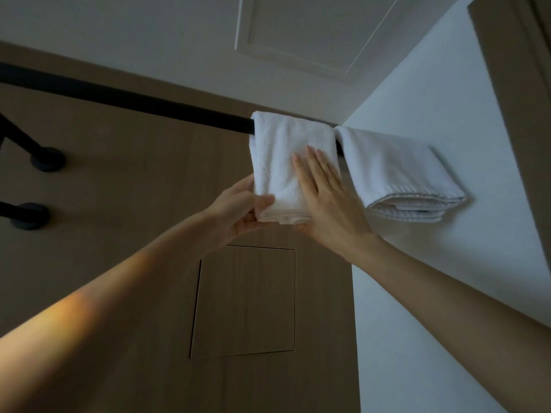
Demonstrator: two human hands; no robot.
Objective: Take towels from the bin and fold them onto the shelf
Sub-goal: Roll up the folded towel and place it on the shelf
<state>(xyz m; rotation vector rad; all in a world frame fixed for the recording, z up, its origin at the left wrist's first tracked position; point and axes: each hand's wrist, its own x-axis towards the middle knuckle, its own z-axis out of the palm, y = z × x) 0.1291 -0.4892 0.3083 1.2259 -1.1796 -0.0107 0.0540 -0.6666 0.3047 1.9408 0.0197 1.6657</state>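
A folded white towel [280,153] lies on the black rack shelf [149,107] high on the wall, its near end sticking out over the rail. My left hand [238,213] pinches its lower left corner, thumb on top and fingers beneath. My right hand [322,192] lies flat on the towel's right side with straight fingers. A second folded white towel [399,174] sits on the rack just to the right, against the white wall. The bin is out of view.
Black rack brackets [44,159] fix to the brown wood wall at the left. A square access panel [244,299] is set in that wall below my hands. A white wall [447,84] closes the right side, with the ceiling hatch [313,31] above.
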